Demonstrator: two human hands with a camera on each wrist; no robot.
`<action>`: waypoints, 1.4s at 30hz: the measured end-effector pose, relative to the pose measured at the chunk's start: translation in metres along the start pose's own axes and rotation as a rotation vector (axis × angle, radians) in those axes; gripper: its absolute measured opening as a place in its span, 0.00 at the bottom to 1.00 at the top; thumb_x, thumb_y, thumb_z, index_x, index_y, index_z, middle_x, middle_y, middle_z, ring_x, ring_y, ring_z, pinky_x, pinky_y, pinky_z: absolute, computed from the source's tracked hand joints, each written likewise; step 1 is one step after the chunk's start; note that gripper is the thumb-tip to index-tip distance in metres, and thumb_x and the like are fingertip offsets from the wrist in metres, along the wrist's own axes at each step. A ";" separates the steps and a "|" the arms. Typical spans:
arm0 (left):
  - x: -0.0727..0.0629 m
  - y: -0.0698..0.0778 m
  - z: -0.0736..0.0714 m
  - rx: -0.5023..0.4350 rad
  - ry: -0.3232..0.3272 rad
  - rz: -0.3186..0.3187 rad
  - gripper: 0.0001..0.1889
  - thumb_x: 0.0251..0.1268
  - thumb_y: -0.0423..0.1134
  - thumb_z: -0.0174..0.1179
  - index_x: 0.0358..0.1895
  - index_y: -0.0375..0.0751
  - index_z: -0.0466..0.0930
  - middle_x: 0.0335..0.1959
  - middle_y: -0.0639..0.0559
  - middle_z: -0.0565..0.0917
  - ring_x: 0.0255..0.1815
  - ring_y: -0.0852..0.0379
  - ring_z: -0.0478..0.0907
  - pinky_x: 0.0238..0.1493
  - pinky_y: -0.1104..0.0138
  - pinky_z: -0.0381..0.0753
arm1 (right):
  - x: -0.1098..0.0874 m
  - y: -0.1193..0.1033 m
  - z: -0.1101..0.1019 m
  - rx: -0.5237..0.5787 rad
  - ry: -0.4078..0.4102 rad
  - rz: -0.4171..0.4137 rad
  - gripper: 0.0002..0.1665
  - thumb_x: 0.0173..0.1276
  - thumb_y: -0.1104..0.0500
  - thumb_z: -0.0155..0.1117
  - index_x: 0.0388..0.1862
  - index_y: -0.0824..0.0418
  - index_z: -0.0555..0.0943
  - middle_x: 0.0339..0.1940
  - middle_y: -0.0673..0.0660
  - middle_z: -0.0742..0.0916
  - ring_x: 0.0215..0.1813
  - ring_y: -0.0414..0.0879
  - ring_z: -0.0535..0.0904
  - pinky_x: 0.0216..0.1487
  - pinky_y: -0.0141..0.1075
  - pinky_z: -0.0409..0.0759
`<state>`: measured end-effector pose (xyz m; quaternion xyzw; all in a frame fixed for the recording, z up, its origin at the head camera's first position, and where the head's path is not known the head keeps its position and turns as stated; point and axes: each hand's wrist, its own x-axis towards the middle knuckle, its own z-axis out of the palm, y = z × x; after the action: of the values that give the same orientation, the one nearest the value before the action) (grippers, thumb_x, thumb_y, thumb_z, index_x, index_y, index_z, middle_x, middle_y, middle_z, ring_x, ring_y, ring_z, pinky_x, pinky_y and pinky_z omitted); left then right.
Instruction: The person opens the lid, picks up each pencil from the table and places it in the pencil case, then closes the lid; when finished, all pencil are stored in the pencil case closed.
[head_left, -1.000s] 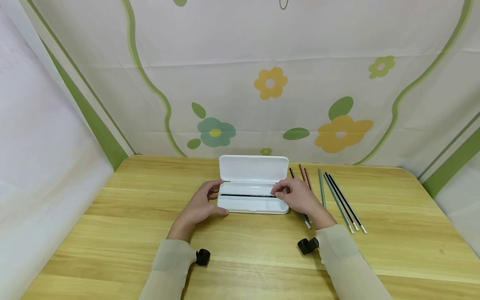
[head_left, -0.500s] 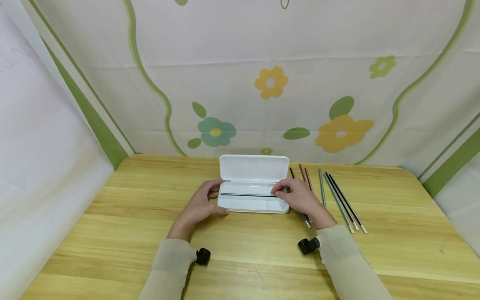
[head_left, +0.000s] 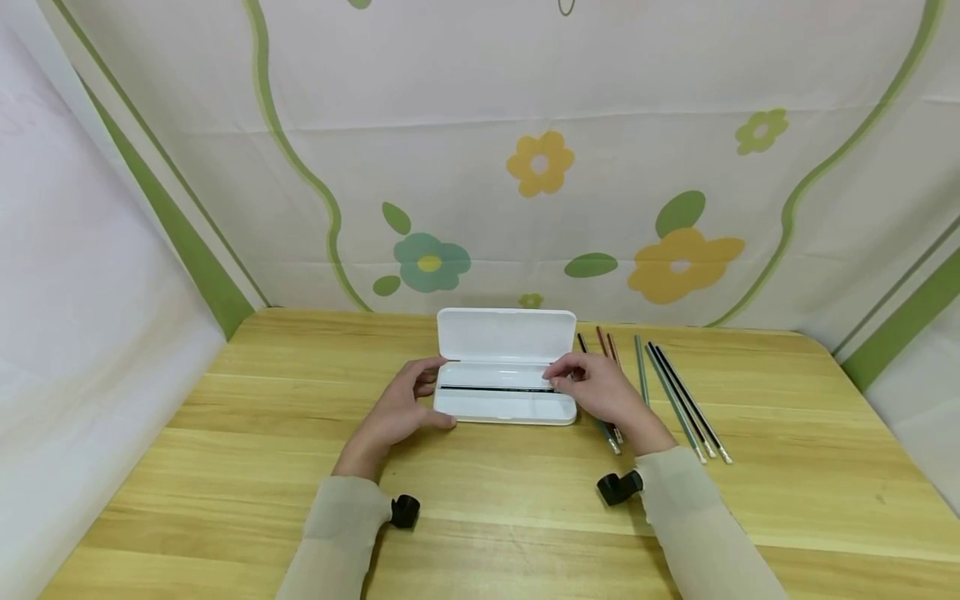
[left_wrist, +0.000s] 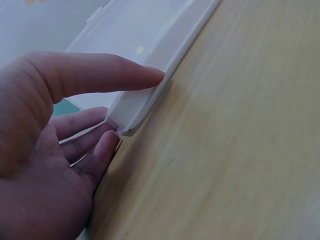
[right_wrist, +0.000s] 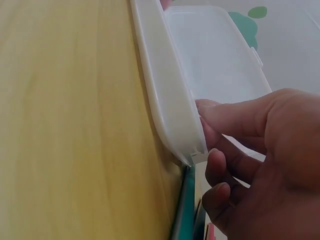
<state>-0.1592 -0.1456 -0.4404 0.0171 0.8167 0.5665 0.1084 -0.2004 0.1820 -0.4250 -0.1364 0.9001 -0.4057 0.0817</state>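
Observation:
A white pencil case (head_left: 502, 408) lies with its lid (head_left: 506, 333) raised at the back. One dark pencil (head_left: 487, 388) rests lengthwise inside it. My left hand (head_left: 401, 404) holds the case's left end, thumb along the front wall and fingers round the side, as the left wrist view also shows. At the right end, my right hand (head_left: 596, 387) reaches over the rim, thumb and fingertips bent close together just by the pencil's right end. In the right wrist view the case wall (right_wrist: 172, 85) hides the pencil, so whether it is pinched cannot be told.
Several pencils lie right of the case: a red one (head_left: 615, 350) and others partly under my right hand, then a green one (head_left: 642, 367) and a fanned group (head_left: 686, 400) with erasers toward me. A flowered cloth (head_left: 450, 167) hangs behind the wooden table (head_left: 510, 517).
My right fingertips have lifted slightly from the pencil's right end, and a little more of that end shows. The case and my left hand stay in place.

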 end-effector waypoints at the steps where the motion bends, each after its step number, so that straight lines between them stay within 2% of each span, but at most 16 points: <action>1: 0.000 0.000 0.000 -0.001 0.000 -0.001 0.49 0.52 0.29 0.81 0.80 0.46 0.68 0.75 0.41 0.71 0.74 0.39 0.71 0.79 0.44 0.69 | 0.000 0.000 0.000 0.013 -0.002 0.005 0.08 0.79 0.61 0.67 0.49 0.56 0.91 0.48 0.56 0.90 0.41 0.49 0.77 0.42 0.40 0.78; 9: 0.001 0.000 -0.001 0.002 0.001 0.002 0.49 0.51 0.29 0.81 0.80 0.46 0.69 0.75 0.41 0.72 0.74 0.39 0.71 0.79 0.44 0.69 | 0.000 0.001 -0.003 0.085 -0.002 0.008 0.09 0.77 0.58 0.70 0.52 0.57 0.90 0.45 0.56 0.90 0.44 0.50 0.80 0.44 0.38 0.80; 24: 0.001 0.001 0.000 0.005 -0.003 0.007 0.49 0.51 0.29 0.81 0.80 0.46 0.69 0.76 0.41 0.71 0.74 0.38 0.71 0.79 0.44 0.69 | -0.004 -0.001 -0.009 0.164 0.008 0.015 0.14 0.72 0.61 0.75 0.54 0.64 0.88 0.44 0.58 0.91 0.45 0.47 0.85 0.44 0.34 0.84; 42: 0.001 -0.002 0.000 0.009 -0.001 0.015 0.49 0.51 0.29 0.81 0.80 0.45 0.69 0.76 0.41 0.71 0.74 0.38 0.71 0.79 0.45 0.70 | -0.009 -0.011 -0.019 0.159 0.010 0.040 0.19 0.71 0.55 0.77 0.57 0.63 0.88 0.46 0.57 0.90 0.45 0.47 0.85 0.48 0.36 0.84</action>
<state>-0.1597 -0.1457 -0.4422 0.0239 0.8192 0.5634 0.1043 -0.1945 0.1914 -0.4043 -0.1095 0.8680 -0.4747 0.0959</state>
